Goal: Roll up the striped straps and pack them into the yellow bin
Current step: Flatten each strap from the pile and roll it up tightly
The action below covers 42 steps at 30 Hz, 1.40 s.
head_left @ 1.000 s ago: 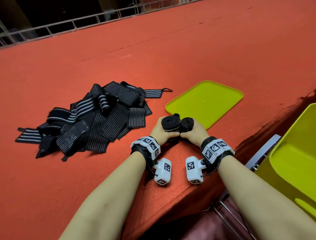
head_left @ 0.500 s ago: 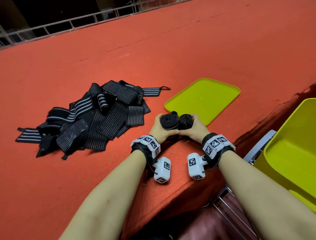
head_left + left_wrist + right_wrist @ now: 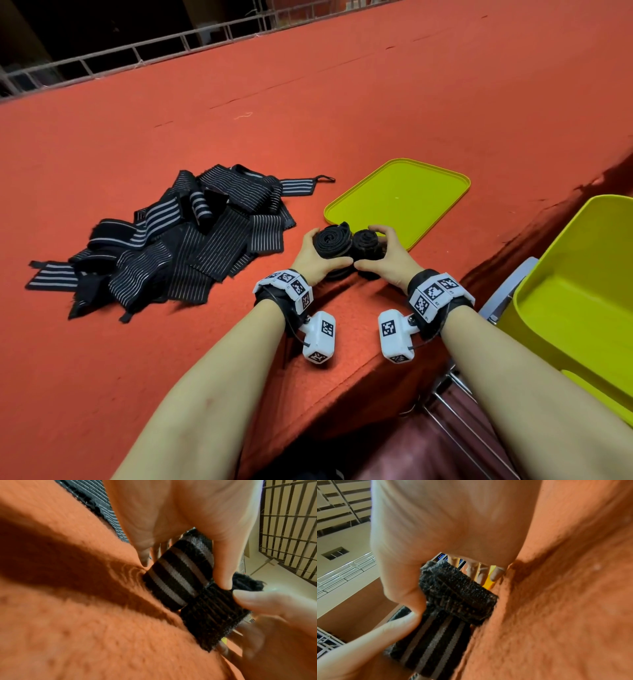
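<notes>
Two rolled black straps stand side by side near the table's front edge. My left hand (image 3: 317,255) grips the larger striped roll (image 3: 333,242) (image 3: 178,574); my right hand (image 3: 383,255) grips the smaller dark roll (image 3: 367,244) (image 3: 458,592). Both thumbs press the rolls from the near side, their tips close together. A heap of loose striped straps (image 3: 164,240) lies to the left on the red felt. The yellow bin (image 3: 582,301) stands off the table at the right, below its edge.
A flat yellow lid or tray (image 3: 404,198) lies on the table just beyond the hands. The table's front edge (image 3: 342,387) runs diagonally under my wrists. A metal railing (image 3: 137,58) lines the far side. Metal bars (image 3: 455,411) show below the table.
The hands with the two rolls have shifted slightly away from me, and the right fingers now arch higher over the smaller roll. The strap heap has not moved.
</notes>
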Motion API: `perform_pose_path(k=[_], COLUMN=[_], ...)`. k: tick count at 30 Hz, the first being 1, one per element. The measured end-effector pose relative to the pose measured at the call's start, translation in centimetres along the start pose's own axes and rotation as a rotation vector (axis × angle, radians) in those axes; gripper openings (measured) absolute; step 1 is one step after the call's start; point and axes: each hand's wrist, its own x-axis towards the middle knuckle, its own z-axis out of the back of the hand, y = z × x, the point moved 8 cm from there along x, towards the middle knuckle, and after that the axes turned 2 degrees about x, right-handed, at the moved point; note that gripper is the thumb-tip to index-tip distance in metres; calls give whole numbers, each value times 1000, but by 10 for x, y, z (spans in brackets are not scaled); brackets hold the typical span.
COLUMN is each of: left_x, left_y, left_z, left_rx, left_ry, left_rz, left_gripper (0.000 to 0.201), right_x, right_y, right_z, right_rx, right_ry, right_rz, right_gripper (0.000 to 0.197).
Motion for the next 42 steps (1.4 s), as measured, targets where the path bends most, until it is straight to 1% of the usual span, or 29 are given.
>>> perform_pose_path(k=[2, 3, 4, 6, 7, 10, 11, 13, 18, 21, 23, 26, 28, 30, 32, 35, 37, 38, 39, 41, 42], left_x=[-3, -4, -6, -7, -7, -11, -12, -13, -18, -21, -24, -30, -36, -43, -54, -56, -39, -42, -50, -76, -80], left_y=[-2, -3, -4, -1, 0, -3, -6, -7, -13, -8, 1, 24, 44, 62, 83, 127, 181, 187, 181, 155, 152], left_z=[0, 0, 1, 1, 1, 4, 5, 9, 33, 56, 75, 110, 138, 157, 182, 214, 231, 238, 244, 250, 252], left_rx=[-16, -11, -4, 17, 28, 39, 30, -1, -108, -160, -191, -248, -302, -357, -413, -413, -349, -338, -346, -397, -422], left_ry=[-7, -14, -17, -15, -11, -9, -5, -18, -122, -194, -255, -335, -400, -449, -493, -551, -606, -651, -688, -765, -780], left_rz=[1, 0, -5, 4, 8, 9, 8, 20, 60, 106, 134, 197, 239, 277, 324, 393, 468, 486, 490, 455, 428], left_gripper=[102, 109, 117, 126, 126, 123, 120, 105, 78, 59, 48, 37, 36, 30, 29, 43, 54, 61, 64, 62, 61], right_x=[-4, -6, -6, -5, -5, -5, -4, -4, -7, -13, -17, -20, -17, -10, 1, 22, 35, 40, 43, 43, 42], right_y=[4, 7, 9, 12, 14, 20, 23, 32, 64, 92, 113, 142, 155, 152, 139, 106, 82, 72, 64, 53, 49], right_z=[2, 5, 8, 14, 16, 21, 23, 25, 26, 23, 12, -20, -55, -91, -138, -199, -231, -245, -258, -278, -284], right_rx=[133, 196, 242, 267, 263, 245, 234, 221, 219, 168, 149, 200, 245, 255, 208, 132, 103, 87, 81, 126, 183], right_ry=[-10, -30, -54, -91, -100, -139, -152, -182, -266, -363, -398, -358, -282, -186, -73, 26, 60, 78, 101, 117, 104], right_rz=[-12, -16, -14, -1, 6, 20, 28, 56, 139, 224, 306, 406, 440, 400, 306, 110, -28, -79, -130, -213, -253], right_gripper=[62, 58, 58, 59, 55, 32, 29, 23, 12, 9, 7, 6, 11, 16, 19, 13, 6, 6, 10, 21, 27])
